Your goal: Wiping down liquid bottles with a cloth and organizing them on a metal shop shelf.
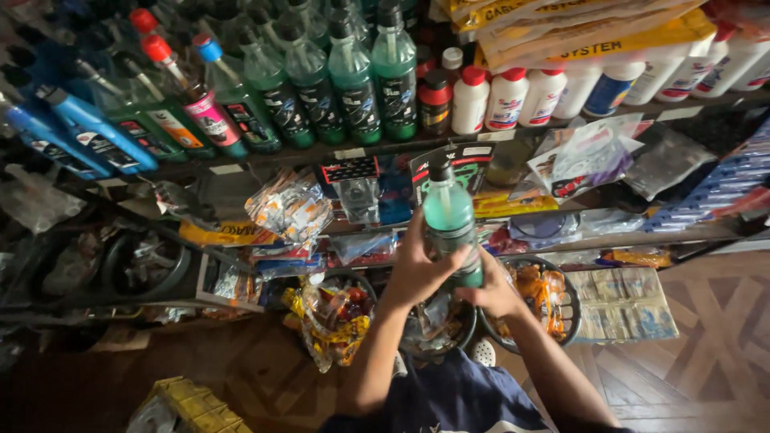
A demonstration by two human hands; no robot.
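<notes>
green bottle (449, 220): lower half hidden by both hands
right hand (493, 290): fingers hidden behind bottle
yellow box (188, 407): cut off at 6 o'clock edge

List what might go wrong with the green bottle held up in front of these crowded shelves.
1. The green bottle is gripped low by the left hand and right hand, so its capped top could tip.
2. It is raised close to the hanging packets and could knock them loose.
3. The row of green bottles above stands tightly packed; bumping one may topple its neighbours.

Top shelf (241, 167) bearing green bottles (353, 80) (upright), white bottles (505, 98); wooden floor (706, 353), packets (622, 305)
</notes>
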